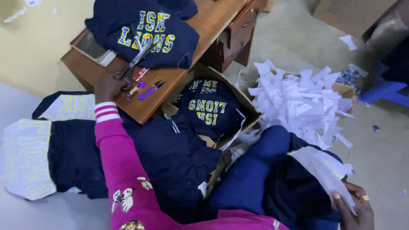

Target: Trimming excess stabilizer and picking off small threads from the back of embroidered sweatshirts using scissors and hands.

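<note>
- Nearest, at the lower right, the person's right hand pinches a sheet of white backing paper between thumb and fingers. The sheet lies over a dark navy garment draped across the lap.
- The paper looks thin, light and easy to tear. By my judgement it is best held at a loose edge or corner, as the fingers have it, and pulled flat and slowly.
- The garment looks soft and floppy, with some weight. It would sag if lifted by one point, so a hold on a hem or shoulder would suit it better.
- To the left, more navy garments with pale lettered panels lie spread on the floor.
- Further out, the left arm in a pink sleeve stretches to a wooden desk. The left hand rests at the handles of metal scissors. Whether the fingers are closed through the loops or only touching them, I cannot tell.
- The scissors are hard, rigid and sharp. The handle end is the safe place to grip.
- Just beside them lie small purple thread snips and two small coloured items.
- A folded navy garment with yellow lettering sits on the desk, under the blades.
- Between desk and lap, a cardboard box holds another lettered garment.
- Farthest right, a heap of white paper scraps overflows a second box.
</note>
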